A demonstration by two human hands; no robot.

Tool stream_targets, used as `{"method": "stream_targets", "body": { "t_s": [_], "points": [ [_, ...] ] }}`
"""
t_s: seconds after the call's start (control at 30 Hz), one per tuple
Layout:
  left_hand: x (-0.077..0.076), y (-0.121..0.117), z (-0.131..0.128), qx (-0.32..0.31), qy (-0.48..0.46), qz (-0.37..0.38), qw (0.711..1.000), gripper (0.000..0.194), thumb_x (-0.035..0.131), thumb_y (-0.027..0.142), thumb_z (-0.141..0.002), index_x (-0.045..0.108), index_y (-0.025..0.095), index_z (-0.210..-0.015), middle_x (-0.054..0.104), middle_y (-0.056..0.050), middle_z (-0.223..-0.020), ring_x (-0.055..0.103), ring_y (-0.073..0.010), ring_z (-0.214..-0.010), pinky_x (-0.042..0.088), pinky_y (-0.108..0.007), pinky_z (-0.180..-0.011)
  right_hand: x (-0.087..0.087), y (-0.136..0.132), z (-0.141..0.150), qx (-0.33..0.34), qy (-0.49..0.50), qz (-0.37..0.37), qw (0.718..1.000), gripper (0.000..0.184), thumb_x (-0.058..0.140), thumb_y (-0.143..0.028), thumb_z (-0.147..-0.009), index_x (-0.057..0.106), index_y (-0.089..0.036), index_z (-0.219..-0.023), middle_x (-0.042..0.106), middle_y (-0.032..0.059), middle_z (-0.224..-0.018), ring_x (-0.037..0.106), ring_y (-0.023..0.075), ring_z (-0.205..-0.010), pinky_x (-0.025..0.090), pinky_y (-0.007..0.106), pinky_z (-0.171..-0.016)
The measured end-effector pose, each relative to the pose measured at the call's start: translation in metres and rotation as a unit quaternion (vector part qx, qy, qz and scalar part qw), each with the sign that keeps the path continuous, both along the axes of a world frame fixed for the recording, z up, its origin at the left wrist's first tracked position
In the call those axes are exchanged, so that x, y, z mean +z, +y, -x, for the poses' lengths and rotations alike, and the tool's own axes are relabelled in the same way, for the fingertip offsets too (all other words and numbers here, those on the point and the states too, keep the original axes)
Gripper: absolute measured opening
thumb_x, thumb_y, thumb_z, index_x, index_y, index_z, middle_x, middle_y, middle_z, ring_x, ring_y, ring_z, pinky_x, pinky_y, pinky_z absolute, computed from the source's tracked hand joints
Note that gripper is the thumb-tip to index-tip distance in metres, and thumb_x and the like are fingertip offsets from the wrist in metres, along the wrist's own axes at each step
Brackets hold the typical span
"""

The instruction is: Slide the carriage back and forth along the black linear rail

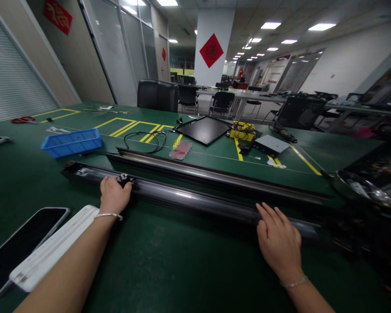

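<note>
A long dark metal rail (189,198) lies across the green table before me. Around a small black block with shiny bits (125,178), near the rail's left end, the fingers of my left hand (114,193) are closed; its underside is hidden. My right hand (278,237) rests toward the rail's right part, fingers stretched out and touching its top, holding nothing. Just behind runs a second long dark rail (195,167), roughly parallel to the first.
At left are a blue bin (71,142), a phone (26,243), a white strip-shaped object (57,248) and red-handled scissors (23,120). Farther back lie a black cable (145,135), a dark flat panel (204,129), a yellow box (243,131) and a grey box (271,145). Dark clutter (365,200) occupies the right.
</note>
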State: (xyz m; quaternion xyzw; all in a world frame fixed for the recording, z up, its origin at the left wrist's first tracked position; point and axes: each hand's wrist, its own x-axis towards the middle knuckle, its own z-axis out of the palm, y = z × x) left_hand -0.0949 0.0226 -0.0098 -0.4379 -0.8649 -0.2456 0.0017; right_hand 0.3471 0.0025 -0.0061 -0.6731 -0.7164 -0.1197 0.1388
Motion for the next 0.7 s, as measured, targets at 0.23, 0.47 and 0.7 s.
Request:
{"method": "stream_targets", "body": {
  "t_s": [0.23, 0.47, 0.7],
  "points": [
    [0.008, -0.004, -0.017, 0.034, 0.017, -0.035, 0.999, 0.051, 0.04, 0.039, -0.076, 0.049, 0.004, -0.111, 0.051, -0.025, -0.121, 0.034, -0.0346, -0.127, 0.03, -0.048, -0.103, 0.001, 0.0, 0.001, 0.007, 0.017, -0.009, 1.0, 0.046, 0.029, -0.028, -0.087, 0.051, -0.026, -0.128, 0.052, 0.0032, -0.132, 0.04, 0.0243, -0.124, 0.038, 0.046, -0.093],
    [0.004, -0.002, -0.011, 0.018, 0.046, -0.043, 0.998, 0.05, 0.04, 0.041, -0.075, 0.051, 0.005, -0.108, 0.055, -0.022, -0.114, 0.039, -0.0329, -0.122, 0.03, -0.044, -0.104, 0.0, 0.0, 0.0, 0.002, 0.007, -0.009, 1.0, 0.046, 0.029, -0.028, -0.087, 0.051, -0.026, -0.127, 0.052, 0.0027, -0.132, 0.041, 0.0236, -0.124, 0.038, 0.045, -0.093],
    [0.001, -0.001, -0.007, 0.009, 0.06, -0.051, 0.997, 0.047, 0.041, 0.04, -0.073, 0.052, 0.006, -0.105, 0.056, -0.022, -0.11, 0.042, -0.0333, -0.119, 0.032, -0.044, -0.102, 0.002, -0.001, -0.001, 0.008, 0.011, -0.007, 1.0, 0.045, 0.028, -0.03, -0.088, 0.052, -0.026, -0.126, 0.052, 0.0027, -0.132, 0.04, 0.0229, -0.125, 0.039, 0.044, -0.093]
  ]
}}
